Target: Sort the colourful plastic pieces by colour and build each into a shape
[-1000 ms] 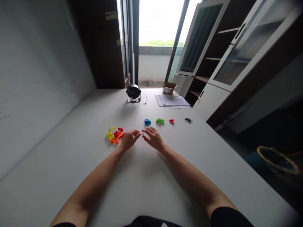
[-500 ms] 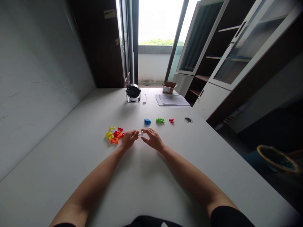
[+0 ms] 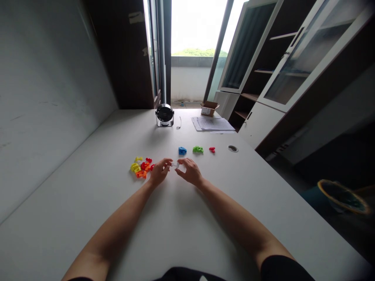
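A small white plastic piece [image 3: 175,164] sits between my two hands, just above the white table. My right hand [image 3: 190,171] is closed in a pinch, thumb and fingers on its right end. On the other side, my left hand [image 3: 159,172] has thumb and fingertips at the narrow left end; its grip looks loose. Beside my left hand lies a pile of plastic pieces, with yellow pieces [image 3: 135,167], orange pieces [image 3: 141,174] and red pieces [image 3: 143,166]. Beyond my right hand stand a blue piece [image 3: 182,150], a green piece [image 3: 198,149] and a small red piece [image 3: 212,149] in a row.
A round black device on a silver stand [image 3: 164,115] is at the table's far edge, with a thin dark strip [image 3: 179,123] alongside. Paper sheets [image 3: 215,123] and an open cardboard box [image 3: 209,109] lie at the back right. A round cable hole [image 3: 233,148] is on the right.
My left fingers have spread slightly around the white piece's end, and the piece has turned a little. My right hand has barely moved. The coloured pieces lie as before.
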`<action>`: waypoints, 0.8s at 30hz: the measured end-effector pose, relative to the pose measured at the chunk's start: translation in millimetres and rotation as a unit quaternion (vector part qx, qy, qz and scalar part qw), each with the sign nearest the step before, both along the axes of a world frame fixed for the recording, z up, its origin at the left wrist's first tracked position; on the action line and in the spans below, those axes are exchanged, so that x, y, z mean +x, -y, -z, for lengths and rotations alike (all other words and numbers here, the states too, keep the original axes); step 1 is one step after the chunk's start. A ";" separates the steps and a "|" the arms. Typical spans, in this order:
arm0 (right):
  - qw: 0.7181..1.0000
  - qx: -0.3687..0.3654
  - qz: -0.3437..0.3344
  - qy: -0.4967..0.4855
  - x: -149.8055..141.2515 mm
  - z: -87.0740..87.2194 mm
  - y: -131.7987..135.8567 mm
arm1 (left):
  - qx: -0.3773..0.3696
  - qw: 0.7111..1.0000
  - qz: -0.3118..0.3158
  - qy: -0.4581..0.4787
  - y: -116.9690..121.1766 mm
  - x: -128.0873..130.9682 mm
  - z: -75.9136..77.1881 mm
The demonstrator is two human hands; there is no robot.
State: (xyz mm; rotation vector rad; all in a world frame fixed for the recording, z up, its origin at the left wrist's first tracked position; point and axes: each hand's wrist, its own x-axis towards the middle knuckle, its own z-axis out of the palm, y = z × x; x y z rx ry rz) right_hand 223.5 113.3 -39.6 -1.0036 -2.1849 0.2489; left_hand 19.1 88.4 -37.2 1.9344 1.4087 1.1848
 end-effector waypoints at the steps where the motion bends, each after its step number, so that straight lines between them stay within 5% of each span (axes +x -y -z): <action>1: 1.000 -0.001 0.006 -0.003 0.3 0.8 -0.8 | 0.003 1.000 0.004 0.000 0.1 0.3 -0.2; 15: 0.998 -0.006 -0.006 -0.055 2.9 3.4 -6.4 | 0.064 0.996 0.034 -0.055 2.9 2.3 -3.6; 24: 0.995 0.015 -0.025 -0.097 3.6 2.2 -3.2 | -0.015 1.000 0.017 -0.013 -1.3 0.3 2.6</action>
